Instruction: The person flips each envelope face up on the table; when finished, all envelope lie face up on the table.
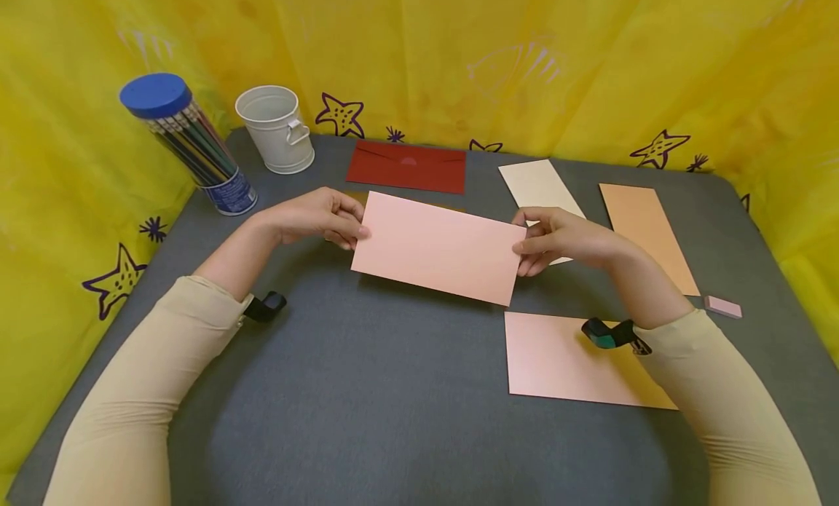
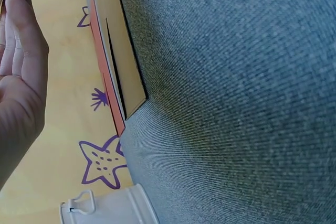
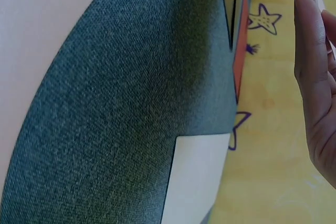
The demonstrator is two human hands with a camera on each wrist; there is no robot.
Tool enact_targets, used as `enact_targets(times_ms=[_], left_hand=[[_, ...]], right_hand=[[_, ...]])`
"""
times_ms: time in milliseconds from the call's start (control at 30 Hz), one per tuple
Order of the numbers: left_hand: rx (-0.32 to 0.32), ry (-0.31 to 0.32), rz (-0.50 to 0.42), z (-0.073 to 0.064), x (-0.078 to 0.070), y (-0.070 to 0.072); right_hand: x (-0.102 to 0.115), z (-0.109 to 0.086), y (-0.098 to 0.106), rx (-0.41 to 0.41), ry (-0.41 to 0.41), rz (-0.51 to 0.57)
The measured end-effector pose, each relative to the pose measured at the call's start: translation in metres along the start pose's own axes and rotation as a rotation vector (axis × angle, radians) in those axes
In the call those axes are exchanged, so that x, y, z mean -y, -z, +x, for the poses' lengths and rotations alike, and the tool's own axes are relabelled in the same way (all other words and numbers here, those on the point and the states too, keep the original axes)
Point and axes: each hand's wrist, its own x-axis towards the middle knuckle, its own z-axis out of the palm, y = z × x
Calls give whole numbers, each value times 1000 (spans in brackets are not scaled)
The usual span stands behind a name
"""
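A plain pink envelope point(image 1: 439, 247) is held up above the grey table, its broad face toward me and its right end slightly lower. My left hand point(image 1: 324, 216) pinches the left edge, thumb on the near face and fingers behind. At the opposite edge, my right hand point(image 1: 564, 238) grips it the same way. Partly hidden behind it lies an orange-brown envelope point(image 1: 357, 196), seen edge-on as a tan envelope point(image 2: 123, 61) in the left wrist view. A second pink envelope point(image 1: 550, 360) lies flat on the table, below my right forearm.
At the back stand a clear tube of pencils point(image 1: 197, 145) with a blue lid and a white metal bucket point(image 1: 275, 131). A red envelope point(image 1: 406, 167) lies behind the hands. Further right are a cream envelope point(image 1: 540, 186), a peach envelope point(image 1: 649, 233) and a pink eraser point(image 1: 723, 306).
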Motion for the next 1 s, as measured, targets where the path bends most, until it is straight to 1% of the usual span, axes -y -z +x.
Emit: enact_targets(times_ms=[167,233,300,400,567,633,733,800,900,967,1000], left_hand=[[-9,-9,-17,-1,1,1],[-22,-20,-25,-1,1,1],[-49,-35,-45,-2,1,2],[-106,-69,-107,-2,1,3],[-199,-127,-240,0,-2,4],[-216,-145,-274,0,-3,4],[-220,-183,-303,1,-4,5],[-200,-211,-330,0,-5,5],[-176,-249,-377,0,-7,6],[-184,-249,-408,0,-9,6],[-201,-241,-407,1,-10,6]], right_hand=[[0,-3,1,-42,-7,-12],[0,-3,2,-66,-10,-5],[-1,-3,3,-85,-7,19],[-3,-4,5,-97,7,85],[-3,-7,7,-125,37,268],[-2,-8,8,-150,50,342],[0,-8,7,-189,87,409],[2,-8,6,-210,119,451],[3,-7,5,-217,170,505],[5,-7,5,-212,195,524],[5,-6,5,-215,204,525]])
